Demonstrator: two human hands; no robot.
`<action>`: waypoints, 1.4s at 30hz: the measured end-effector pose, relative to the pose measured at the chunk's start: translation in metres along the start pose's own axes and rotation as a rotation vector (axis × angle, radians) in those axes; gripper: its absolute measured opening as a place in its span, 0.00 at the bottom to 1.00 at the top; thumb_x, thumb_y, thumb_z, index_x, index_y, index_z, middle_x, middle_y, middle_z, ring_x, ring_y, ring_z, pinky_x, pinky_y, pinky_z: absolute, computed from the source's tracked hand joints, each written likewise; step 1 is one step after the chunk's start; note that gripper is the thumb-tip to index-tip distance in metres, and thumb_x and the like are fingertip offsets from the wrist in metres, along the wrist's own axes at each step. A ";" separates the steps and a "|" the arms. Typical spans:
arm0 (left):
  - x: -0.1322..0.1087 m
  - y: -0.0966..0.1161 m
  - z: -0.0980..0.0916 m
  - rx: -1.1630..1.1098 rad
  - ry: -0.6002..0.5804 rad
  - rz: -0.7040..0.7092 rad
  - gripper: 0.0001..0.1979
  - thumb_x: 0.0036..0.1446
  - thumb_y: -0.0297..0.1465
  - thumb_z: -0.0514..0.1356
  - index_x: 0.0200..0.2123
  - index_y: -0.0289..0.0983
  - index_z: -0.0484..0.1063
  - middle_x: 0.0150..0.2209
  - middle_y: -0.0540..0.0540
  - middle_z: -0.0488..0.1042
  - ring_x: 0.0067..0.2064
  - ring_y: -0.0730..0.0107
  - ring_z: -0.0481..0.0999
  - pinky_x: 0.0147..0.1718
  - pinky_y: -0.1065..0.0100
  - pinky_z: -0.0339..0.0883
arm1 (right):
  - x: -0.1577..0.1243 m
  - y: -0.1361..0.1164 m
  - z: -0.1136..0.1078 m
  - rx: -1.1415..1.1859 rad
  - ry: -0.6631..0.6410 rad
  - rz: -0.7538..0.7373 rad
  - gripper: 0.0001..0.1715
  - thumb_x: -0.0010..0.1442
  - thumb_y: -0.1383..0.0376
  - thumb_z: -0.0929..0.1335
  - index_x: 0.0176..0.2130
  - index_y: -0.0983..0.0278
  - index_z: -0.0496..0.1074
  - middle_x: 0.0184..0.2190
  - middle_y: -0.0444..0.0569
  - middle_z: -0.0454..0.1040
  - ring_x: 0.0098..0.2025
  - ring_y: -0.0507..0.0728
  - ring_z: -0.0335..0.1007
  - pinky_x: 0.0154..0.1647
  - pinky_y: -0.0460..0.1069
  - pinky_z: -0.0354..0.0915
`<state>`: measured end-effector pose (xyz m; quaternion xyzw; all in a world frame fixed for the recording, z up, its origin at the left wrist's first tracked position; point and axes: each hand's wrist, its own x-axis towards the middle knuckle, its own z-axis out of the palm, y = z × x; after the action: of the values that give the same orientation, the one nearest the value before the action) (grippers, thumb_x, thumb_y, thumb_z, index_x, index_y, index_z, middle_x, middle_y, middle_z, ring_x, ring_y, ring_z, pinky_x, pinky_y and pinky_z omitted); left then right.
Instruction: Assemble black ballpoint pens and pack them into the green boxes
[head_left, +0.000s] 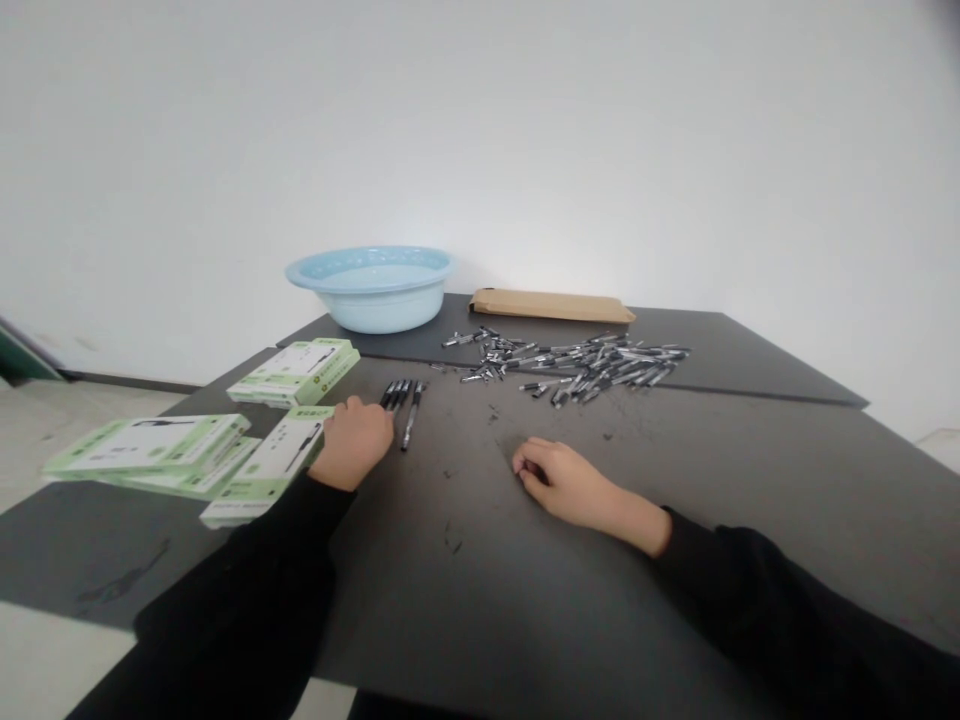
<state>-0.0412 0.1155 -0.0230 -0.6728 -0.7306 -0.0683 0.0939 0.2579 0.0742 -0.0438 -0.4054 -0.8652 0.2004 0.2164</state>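
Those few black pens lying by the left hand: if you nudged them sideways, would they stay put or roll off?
The pens look slim and round, so a sideways nudge would probably roll them. The table looks flat, so they likely would not go far. They seem stiff and light; the left hand could probably gather several at once.

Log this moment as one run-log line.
left hand: on pens | right hand: curled on table, empty | pen pile beyond | boxes left | basin behind

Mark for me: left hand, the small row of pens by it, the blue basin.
left hand (358, 432), head view, back of the curled hand.
row of pens (405, 402), head view, middle of the dark barrels.
blue basin (371, 268), head view, front rim.
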 end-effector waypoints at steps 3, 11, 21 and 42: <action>-0.002 0.009 -0.001 0.076 0.129 -0.087 0.31 0.64 0.43 0.44 0.47 0.20 0.72 0.45 0.22 0.70 0.48 0.36 0.71 0.41 0.47 0.66 | 0.000 -0.001 0.001 -0.028 0.006 0.000 0.07 0.55 0.73 0.63 0.34 0.63 0.68 0.30 0.43 0.68 0.30 0.50 0.60 0.35 0.46 0.55; 0.008 0.030 0.018 -0.013 0.048 0.109 0.36 0.64 0.47 0.40 0.68 0.31 0.50 0.69 0.35 0.49 0.68 0.41 0.47 0.59 0.43 0.51 | 0.001 0.001 0.001 -0.084 0.016 -0.004 0.07 0.56 0.72 0.63 0.34 0.62 0.67 0.31 0.44 0.68 0.30 0.51 0.61 0.35 0.46 0.55; 0.012 0.030 0.028 -0.017 -0.114 0.119 0.35 0.64 0.46 0.38 0.68 0.33 0.50 0.69 0.39 0.49 0.69 0.43 0.47 0.60 0.40 0.51 | 0.009 0.021 -0.015 -0.163 0.159 -0.045 0.12 0.58 0.72 0.61 0.40 0.63 0.70 0.35 0.48 0.72 0.36 0.54 0.67 0.39 0.47 0.61; 0.011 0.032 0.028 -0.031 -0.092 0.127 0.34 0.64 0.44 0.40 0.67 0.31 0.51 0.69 0.36 0.49 0.68 0.40 0.48 0.59 0.39 0.51 | 0.076 0.110 -0.060 -0.320 0.143 0.392 0.13 0.61 0.64 0.65 0.38 0.62 0.79 0.50 0.55 0.73 0.54 0.64 0.64 0.52 0.58 0.57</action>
<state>-0.0111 0.1356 -0.0485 -0.7215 -0.6890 -0.0425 0.0540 0.3139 0.2093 -0.0351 -0.6075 -0.7734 0.0696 0.1673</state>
